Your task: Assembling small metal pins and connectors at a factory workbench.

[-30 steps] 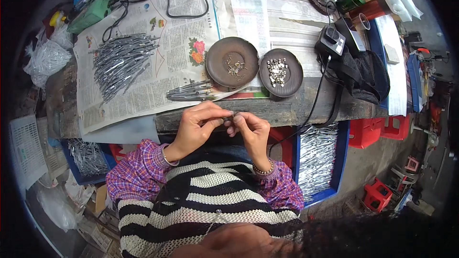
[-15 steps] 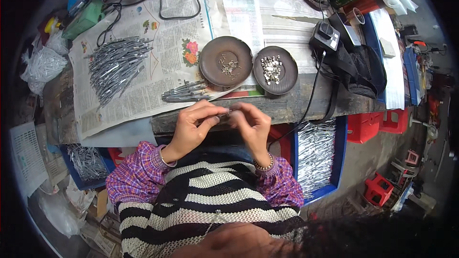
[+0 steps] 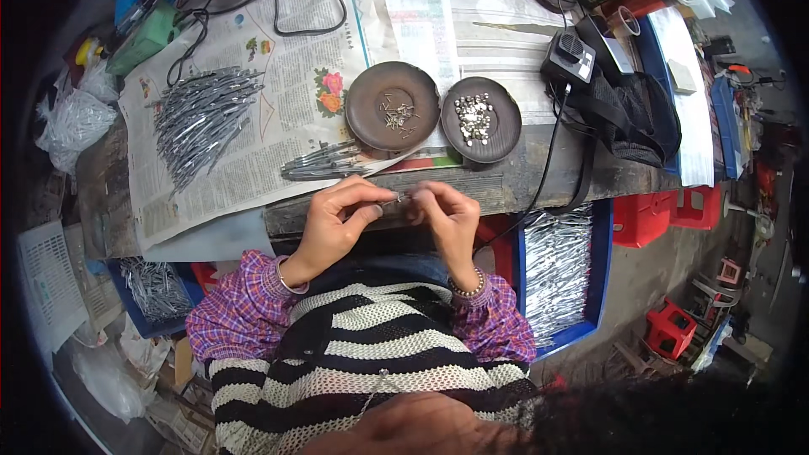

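Note:
My left hand (image 3: pixel 335 221) is closed in a pinch in front of the table edge, gripping a small metal part (image 3: pixel 396 199) that pokes out at the fingertips. Close beside it is my right hand (image 3: pixel 452 223), thumb and fingers bent together at the part's other end; its fingertips are slightly blurred and hide whatever they hold. Just beyond the hands stand two dark round dishes. The left dish (image 3: pixel 365 99) holds small thin pins (image 3: pixel 397 115), the right dish (image 3: pixel 506 136) small shiny round pieces (image 3: pixel 474 117). A small bundle of slim grey metal pieces (image 3: pixel 322 162) lies near my left hand.
Newspaper (image 3: pixel 291 76) covers the table's left side, under a large heap of slim metal pieces (image 3: pixel 205 122). A black cable (image 3: pixel 539 177) hangs over the front edge from a black device (image 3: pixel 570 57). Blue bins of metal pieces (image 3: pixel 556 278) (image 3: pixel 156 286) and red stools (image 3: pixel 670 329) stand below.
My right hand's fingers have curled in more and shifted slightly at the part. My left hand keeps its pinch, almost in place. The view has shifted a little.

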Demonstrator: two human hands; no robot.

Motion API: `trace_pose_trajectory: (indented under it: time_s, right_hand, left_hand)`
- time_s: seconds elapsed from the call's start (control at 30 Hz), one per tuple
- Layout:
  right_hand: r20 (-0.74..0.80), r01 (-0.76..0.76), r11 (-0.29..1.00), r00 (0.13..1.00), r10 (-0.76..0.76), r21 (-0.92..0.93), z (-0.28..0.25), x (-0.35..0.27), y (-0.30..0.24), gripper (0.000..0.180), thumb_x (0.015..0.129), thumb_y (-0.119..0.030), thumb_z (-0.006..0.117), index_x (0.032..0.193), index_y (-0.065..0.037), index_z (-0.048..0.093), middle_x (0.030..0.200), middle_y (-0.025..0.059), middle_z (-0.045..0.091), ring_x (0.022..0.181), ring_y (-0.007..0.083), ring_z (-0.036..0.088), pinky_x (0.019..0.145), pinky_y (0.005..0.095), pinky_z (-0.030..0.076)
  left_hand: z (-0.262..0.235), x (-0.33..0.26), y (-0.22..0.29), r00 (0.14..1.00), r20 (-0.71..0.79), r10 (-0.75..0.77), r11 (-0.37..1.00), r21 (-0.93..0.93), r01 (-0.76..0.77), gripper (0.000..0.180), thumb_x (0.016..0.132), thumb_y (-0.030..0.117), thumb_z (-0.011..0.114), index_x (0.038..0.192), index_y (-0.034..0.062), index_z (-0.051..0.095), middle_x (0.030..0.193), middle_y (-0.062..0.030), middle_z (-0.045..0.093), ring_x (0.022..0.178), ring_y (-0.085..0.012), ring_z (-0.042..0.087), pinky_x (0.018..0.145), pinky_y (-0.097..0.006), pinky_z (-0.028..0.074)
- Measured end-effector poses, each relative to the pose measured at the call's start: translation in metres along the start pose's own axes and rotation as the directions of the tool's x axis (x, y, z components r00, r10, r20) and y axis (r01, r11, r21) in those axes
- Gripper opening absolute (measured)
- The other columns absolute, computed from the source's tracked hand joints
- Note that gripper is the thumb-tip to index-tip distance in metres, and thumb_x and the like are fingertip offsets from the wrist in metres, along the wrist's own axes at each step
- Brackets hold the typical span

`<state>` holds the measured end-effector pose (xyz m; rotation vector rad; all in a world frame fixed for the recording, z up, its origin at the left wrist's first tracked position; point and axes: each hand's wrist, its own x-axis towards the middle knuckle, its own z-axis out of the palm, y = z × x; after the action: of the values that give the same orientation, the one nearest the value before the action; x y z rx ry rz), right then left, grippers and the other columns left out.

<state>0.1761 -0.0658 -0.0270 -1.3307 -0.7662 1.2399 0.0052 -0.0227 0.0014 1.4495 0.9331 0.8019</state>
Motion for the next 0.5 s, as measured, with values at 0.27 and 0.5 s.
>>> trace_pose_trajectory:
  time_s: [0.27,0.5]
  right_hand:
    - [0.14,0.274,0.932,0.959,-0.247,-0.238,0.004,-0.002,0.002,0.006,0.079,-0.003,0.065,0.078,0.002,0.064,0.066,0.0026,0.062,0.056,0.0069,0.056,0.051,0.0208,0.044]
    - [0.182,0.032,0.998,0.983,-0.024,-0.045,0.002,-0.002,-0.003,0.019,0.089,-0.006,0.055,0.074,0.004,0.062,0.065,0.006,0.061,0.051,0.0068,0.052,0.047,0.0198,0.041]
  left_hand:
    - [0.0,-0.001,-0.003,1.0,0.016,0.023,1.0,0.006,-0.023,0.022,0.078,-0.007,0.058,0.097,-0.0003,0.067,0.086,-0.007,0.06,0.079,-0.0136,0.056,0.07,-0.023,0.044]
    - [-0.001,0.0,0.0,1.0,0.012,-0.01,1.0,-0.022,0.011,0.023,0.078,-0.007,0.057,0.097,-0.0005,0.067,0.086,-0.0073,0.06,0.079,-0.0131,0.056,0.069,-0.023,0.043]
